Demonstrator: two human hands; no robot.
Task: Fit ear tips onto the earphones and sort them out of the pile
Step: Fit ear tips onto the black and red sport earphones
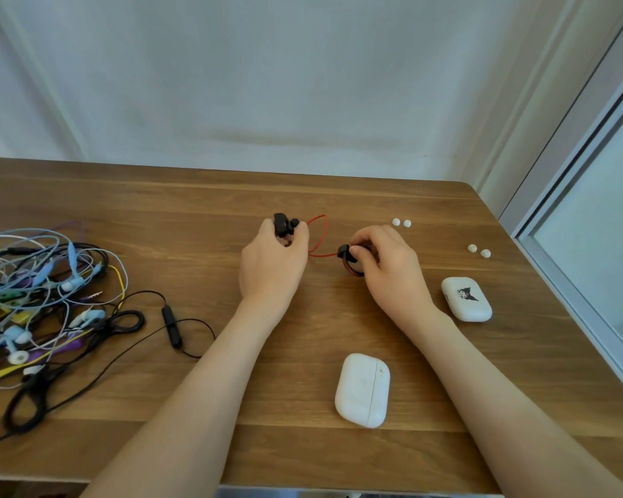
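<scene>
My left hand (272,262) grips one black earbud (284,224) of a black-and-red earphone set, its tip pointing up and to the right. A thin red cable (319,235) loops from it across to the other black earbud (346,255), which my right hand (389,264) pinches low over the wooden table (195,210). Two white ear tips (401,222) lie just beyond my right hand. Another two white ear tips (479,250) lie further right. The pile of tangled wired earphones (40,300) in blue, purple, yellow and black sits at the table's left.
A plain white earbud case (363,389) lies near the front edge between my forearms. A second white case with a cartoon print (466,298) sits right of my right wrist. A glass panel with a metal frame (569,246) borders the table's right edge.
</scene>
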